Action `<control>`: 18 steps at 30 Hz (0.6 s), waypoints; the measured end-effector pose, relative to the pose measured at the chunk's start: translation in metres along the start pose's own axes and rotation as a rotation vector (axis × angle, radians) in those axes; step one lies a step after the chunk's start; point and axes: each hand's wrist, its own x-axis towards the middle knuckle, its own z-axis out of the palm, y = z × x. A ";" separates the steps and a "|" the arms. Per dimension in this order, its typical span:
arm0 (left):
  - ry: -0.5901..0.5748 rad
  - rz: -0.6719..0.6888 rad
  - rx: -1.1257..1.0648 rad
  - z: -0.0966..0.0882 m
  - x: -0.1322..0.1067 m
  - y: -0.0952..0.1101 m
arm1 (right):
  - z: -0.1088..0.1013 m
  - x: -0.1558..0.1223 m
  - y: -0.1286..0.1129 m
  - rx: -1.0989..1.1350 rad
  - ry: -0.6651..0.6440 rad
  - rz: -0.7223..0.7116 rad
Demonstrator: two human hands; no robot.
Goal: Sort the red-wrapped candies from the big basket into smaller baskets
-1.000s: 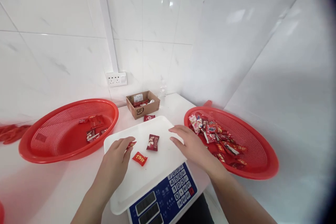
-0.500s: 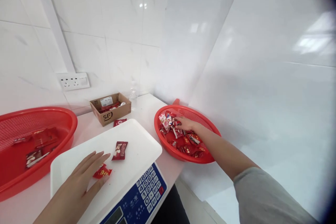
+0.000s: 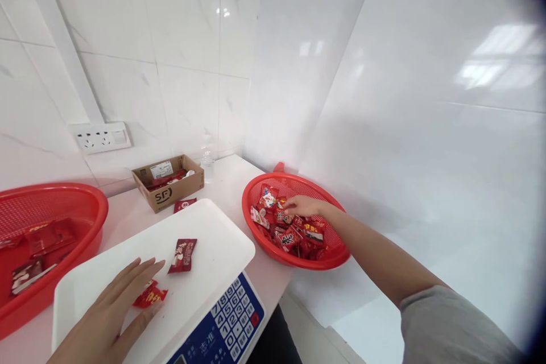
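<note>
My left hand (image 3: 113,310) lies flat with fingers stretched out on the white scale tray (image 3: 222,239), touching a bright red sweet packet (image 3: 150,296). A dark red sweet packet (image 3: 183,255) lies on the tray just beyond the fingertips. My right hand (image 3: 303,205) reaches into the red basket on the right (image 3: 294,182), its fingers bent down among several wrapped sweets (image 3: 288,230); what the fingertips hold is hidden.
The scale's blue keypad (image 3: 226,324) faces me at the counter's front edge. A second red basket (image 3: 85,205) with a few packets stands at the left. A small cardboard box (image 3: 168,182) and a loose red packet (image 3: 185,204) sit behind the scale. A wall socket (image 3: 100,136) is above.
My right hand left the scale tray and went into the right basket. My left hand flattened over the bright red packet. The view swung to the right.
</note>
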 end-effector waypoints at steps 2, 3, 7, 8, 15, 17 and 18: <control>-0.014 -0.001 0.011 0.000 -0.001 0.000 | 0.001 0.003 0.007 -0.003 0.050 0.059; -0.024 -0.001 0.016 -0.001 -0.001 0.000 | 0.004 0.005 0.009 -0.004 0.055 0.081; -0.049 -0.010 0.040 -0.002 -0.002 0.001 | 0.023 0.012 0.009 -0.017 0.000 0.129; -0.058 -0.014 0.048 -0.002 -0.002 0.001 | 0.027 0.013 0.007 -0.025 -0.009 0.138; -0.070 0.030 0.107 0.001 -0.002 -0.004 | 0.022 0.007 0.000 -0.038 -0.041 0.149; -0.076 0.034 0.119 0.002 -0.003 -0.005 | 0.016 0.004 -0.003 -0.008 -0.060 0.124; -0.080 0.035 0.120 0.002 -0.003 -0.005 | 0.014 0.003 -0.005 0.011 -0.062 0.108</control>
